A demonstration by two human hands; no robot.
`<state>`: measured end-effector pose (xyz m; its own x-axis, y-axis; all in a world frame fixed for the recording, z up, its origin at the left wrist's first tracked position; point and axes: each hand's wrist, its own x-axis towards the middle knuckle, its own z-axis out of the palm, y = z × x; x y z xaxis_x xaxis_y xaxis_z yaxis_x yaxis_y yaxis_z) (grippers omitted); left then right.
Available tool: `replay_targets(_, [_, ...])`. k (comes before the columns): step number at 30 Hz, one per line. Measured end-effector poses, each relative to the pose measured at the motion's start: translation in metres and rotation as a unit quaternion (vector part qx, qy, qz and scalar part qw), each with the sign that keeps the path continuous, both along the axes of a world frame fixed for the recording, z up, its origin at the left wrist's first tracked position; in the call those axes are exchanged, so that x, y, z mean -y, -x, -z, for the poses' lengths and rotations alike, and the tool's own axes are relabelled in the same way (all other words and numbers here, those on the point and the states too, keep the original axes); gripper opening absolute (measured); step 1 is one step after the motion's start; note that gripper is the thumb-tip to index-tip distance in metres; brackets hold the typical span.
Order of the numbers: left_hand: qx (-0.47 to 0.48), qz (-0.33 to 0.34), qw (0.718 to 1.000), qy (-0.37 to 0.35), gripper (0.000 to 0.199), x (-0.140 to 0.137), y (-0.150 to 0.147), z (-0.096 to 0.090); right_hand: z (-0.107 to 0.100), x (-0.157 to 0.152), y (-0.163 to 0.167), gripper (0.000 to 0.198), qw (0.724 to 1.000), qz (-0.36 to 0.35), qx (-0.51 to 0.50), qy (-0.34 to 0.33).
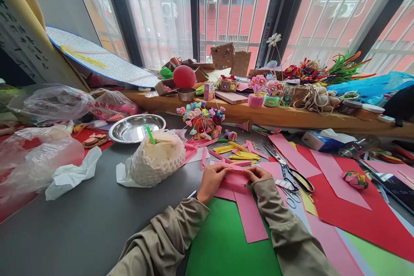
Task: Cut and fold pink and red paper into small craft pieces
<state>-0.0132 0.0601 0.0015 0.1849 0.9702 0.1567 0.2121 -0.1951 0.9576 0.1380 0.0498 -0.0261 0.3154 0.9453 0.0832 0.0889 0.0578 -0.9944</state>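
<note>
Paper strip (237, 177), one, pinched by left hand (211, 182), right hand (258, 174); green straw (150, 134), one.

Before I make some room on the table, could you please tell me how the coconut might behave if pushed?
The coconut may feel heavy for its size if liquid remains, as the green straw hints, though its inside is hidden. Its rounded sides could let it rock or tip. The white foam net around it would probably cushion a push.
</note>
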Motion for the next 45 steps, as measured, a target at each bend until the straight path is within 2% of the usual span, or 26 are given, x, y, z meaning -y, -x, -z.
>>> replay_targets(3, [0.003, -0.005, 1.0, -0.005, 0.031, 0.0, 0.001, 0.0, 0.001, -0.001, 0.0, 0.031, 1.0, 0.02, 0.001, -0.004])
replay_targets(9, [-0.035, -0.007, 0.999, -0.037, 0.031, -0.003, 0.002, 0.004, 0.003, -0.002, -0.001, 0.032, 1.0, 0.012, -0.001, -0.013])
replay_targets(21, [0.001, -0.022, 1.0, -0.019, 0.027, -0.001, 0.002, 0.0, 0.001, 0.0, -0.003, 0.031, 1.0, 0.002, -0.004, -0.007])
replay_targets(26, [0.002, 0.005, 1.0, -0.021, 0.027, 0.0, 0.0, 0.0, -0.001, 0.001, -0.004, 0.031, 1.0, 0.002, 0.024, -0.004])
replay_targets(29, [-0.014, 0.048, 0.998, -0.037, 0.027, 0.001, 0.0, 0.001, 0.0, 0.001, -0.003, 0.03, 0.998, -0.016, 0.059, -0.005])
replay_targets(33, [-0.051, 0.1, 0.992, -0.053, 0.028, 0.001, -0.001, 0.003, 0.006, -0.001, -0.002, 0.027, 0.992, -0.04, 0.11, -0.052])
replay_targets(37, [-0.068, 0.106, 0.991, -0.051, 0.027, 0.001, -0.002, 0.003, 0.011, -0.004, -0.001, 0.025, 0.993, -0.047, 0.052, -0.09])
replay_targets(39, [-0.056, 0.094, 0.993, -0.048, 0.026, 0.001, -0.001, 0.002, 0.01, -0.004, 0.0, 0.026, 0.995, -0.051, 0.012, -0.087])
replay_targets(42, [-0.014, 0.037, 0.998, -0.046, 0.026, 0.003, 0.0, -0.002, 0.007, -0.002, 0.002, 0.03, 0.995, -0.054, -0.025, -0.077])
replay_targets(45, [0.039, -0.011, 0.999, -0.034, 0.026, 0.004, 0.001, -0.006, 0.004, 0.001, 0.003, 0.032, 0.995, -0.072, -0.003, -0.075])
